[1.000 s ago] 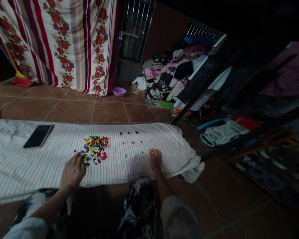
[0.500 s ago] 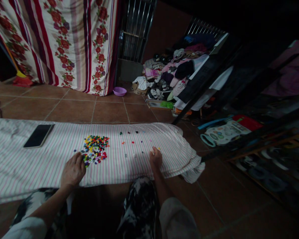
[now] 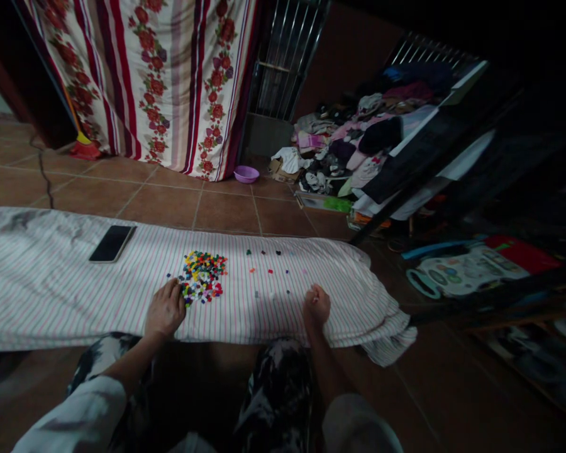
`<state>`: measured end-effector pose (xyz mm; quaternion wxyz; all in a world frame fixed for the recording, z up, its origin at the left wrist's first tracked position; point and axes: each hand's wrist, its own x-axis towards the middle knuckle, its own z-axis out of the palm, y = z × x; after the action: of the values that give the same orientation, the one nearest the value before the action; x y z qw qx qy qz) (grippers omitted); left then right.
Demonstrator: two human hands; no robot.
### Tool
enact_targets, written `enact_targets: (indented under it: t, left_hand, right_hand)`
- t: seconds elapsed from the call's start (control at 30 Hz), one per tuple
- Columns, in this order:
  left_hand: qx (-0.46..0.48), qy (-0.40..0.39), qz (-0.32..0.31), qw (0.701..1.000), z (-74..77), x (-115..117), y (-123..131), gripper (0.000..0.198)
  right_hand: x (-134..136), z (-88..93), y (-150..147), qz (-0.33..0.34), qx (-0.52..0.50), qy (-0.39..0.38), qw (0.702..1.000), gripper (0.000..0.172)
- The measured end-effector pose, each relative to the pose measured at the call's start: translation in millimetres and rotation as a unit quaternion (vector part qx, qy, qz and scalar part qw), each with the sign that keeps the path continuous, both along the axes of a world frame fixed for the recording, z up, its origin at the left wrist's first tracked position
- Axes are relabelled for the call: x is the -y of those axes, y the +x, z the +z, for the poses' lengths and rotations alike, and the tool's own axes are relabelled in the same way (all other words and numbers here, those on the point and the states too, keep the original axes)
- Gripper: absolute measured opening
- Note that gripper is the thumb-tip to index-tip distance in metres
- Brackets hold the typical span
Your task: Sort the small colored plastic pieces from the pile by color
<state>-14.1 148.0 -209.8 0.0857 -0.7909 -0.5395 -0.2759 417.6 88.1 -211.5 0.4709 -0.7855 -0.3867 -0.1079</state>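
A pile of small multicoloured pieces [image 3: 204,267], too small to name exactly, lies on a striped cloth [image 3: 122,296]. My left hand [image 3: 165,308] rests palm down at the pile's left edge, its fingers extended and the fingertips touching the nearest pieces. To the right of the pile, single pieces are spread in loose rows, among them a green piece [image 3: 248,252], a red piece [image 3: 270,271] and a pink piece [image 3: 304,271]. Just below the pink one, my right hand [image 3: 317,306] is closed with its fingers curled together. Whatever is between those fingers is hidden.
A dark-screened phone [image 3: 112,244] lies on the cloth left of the pile. Beyond, on the tiled floor, are a purple basin [image 3: 246,174], a heap of clothes [image 3: 353,135] and a red broom [image 3: 85,146]. A white plastic toy panel [image 3: 466,267] stands at the right.
The camera has turned left, so everything sits farther right in view. A yellow piece that showed beside my right fingers is out of sight. Both hands stay near the same spots.
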Motion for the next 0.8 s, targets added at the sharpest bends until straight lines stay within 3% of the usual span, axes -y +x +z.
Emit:
enact_targets:
  t: [0.17,0.3,0.43,0.53,0.63,0.8]
  left_hand:
    - [0.011,-0.007,0.006,1.000,-1.1,1.5,0.9,0.034]
    - [0.015,-0.002,0.001,1.000,-0.8,1.9,0.5,0.035]
    - [0.020,-0.004,-0.003,1.000,0.7,2.0,0.1,0.036]
    - [0.021,-0.008,0.003,1.000,1.7,2.5,0.8,0.036]
    - [0.026,-0.016,0.008,1.000,1.8,2.9,1.9,0.036]
    - [0.035,-0.023,0.009,0.999,1.5,2.3,2.4,0.035]
  right_hand:
    - [-18.2,23.3,-39.8,0.088,0.043,0.049,0.994,0.036]
    - [-35.6,34.2,-96.1,0.224,0.033,0.048,0.973,0.034]
    - [-41.2,25.1,-153.2,0.347,0.010,-0.026,0.938,0.031]
    - [-41.4,13.2,-181.6,0.386,-0.004,-0.100,0.917,0.029]
    - [-45.1,4.4,-195.2,0.391,0.000,-0.140,0.910,0.032]
    - [-59.6,-4.1,-201.6,0.413,0.001,-0.132,0.901,0.034]
